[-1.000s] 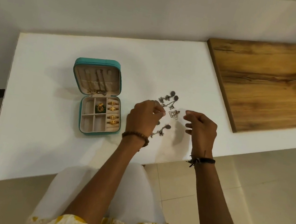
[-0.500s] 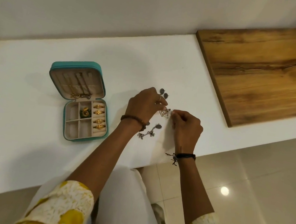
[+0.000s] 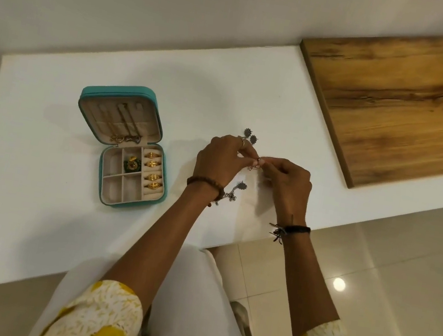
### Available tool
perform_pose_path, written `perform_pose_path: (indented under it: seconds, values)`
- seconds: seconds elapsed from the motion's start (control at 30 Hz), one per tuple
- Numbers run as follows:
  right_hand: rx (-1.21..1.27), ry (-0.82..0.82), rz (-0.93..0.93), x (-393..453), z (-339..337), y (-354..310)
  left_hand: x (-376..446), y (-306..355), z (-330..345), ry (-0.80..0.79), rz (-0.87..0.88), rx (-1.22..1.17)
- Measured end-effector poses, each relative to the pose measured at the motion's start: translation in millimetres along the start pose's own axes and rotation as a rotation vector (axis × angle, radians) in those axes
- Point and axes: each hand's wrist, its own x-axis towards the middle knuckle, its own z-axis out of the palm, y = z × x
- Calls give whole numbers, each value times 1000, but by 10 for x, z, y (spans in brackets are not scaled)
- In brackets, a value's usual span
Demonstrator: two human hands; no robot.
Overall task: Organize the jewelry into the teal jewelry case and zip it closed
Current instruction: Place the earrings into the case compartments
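The teal jewelry case (image 3: 161, 190) lies open on the white table (image 3: 31, 225), left of my hands. Gold rings (image 3: 153, 170) fill its right slots, a green and gold piece (image 3: 131, 164) sits in a middle compartment, and chains hang in the lid (image 3: 123, 123). My left hand (image 3: 219, 163) and my right hand (image 3: 289, 181) meet fingertip to fingertip, both pinching a small silver earring (image 3: 255, 165) just above the table. Two dark silver flower pieces (image 3: 250, 135) lie beyond my left hand. Another silver earring (image 3: 235, 192) lies by my left wrist.
A wooden board (image 3: 409, 110) covers the table's right end, close to my right hand. The table's front edge runs just under my wrists, with tiled floor (image 3: 399, 283) below. A white wall backs the table.
Both hands have come together over the silver earring and now pinch it between them. The view has shifted, so the case sits further left.
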Motion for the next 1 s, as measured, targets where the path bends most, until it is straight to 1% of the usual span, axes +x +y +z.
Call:
perform_pose_path:
  seconds: [0.13,0.27,0.37,0.5,0.63,0.77,0.87,1.0]
  values:
    - [159,-163,50,-108,-154,-255,-121,46,-207,26,36,-207]
    - [190,-347,48,-258,-181,-562,-360,82,-515,46,-56,-564]
    - [207,-448,36,-403,-89,-759,-565,36,-751,54,-110,-689]
    - [219,-532,42,-621,154,-909,-835,-115,-1025,81,-196,-848]
    - [210,-609,63,-843,474,-949,-1117,-336,-1258,187,-290,-909]
    - [156,-671,23,-1033,810,-984,-1321,-583,-1443,257,-355,-879]
    - [87,-664,-47,-1106,1034,-985,-1384,-743,-1523,318,-376,-860]
    - [43,-624,-77,-1079,1214,-935,-1326,-863,-1486,388,-397,-828]
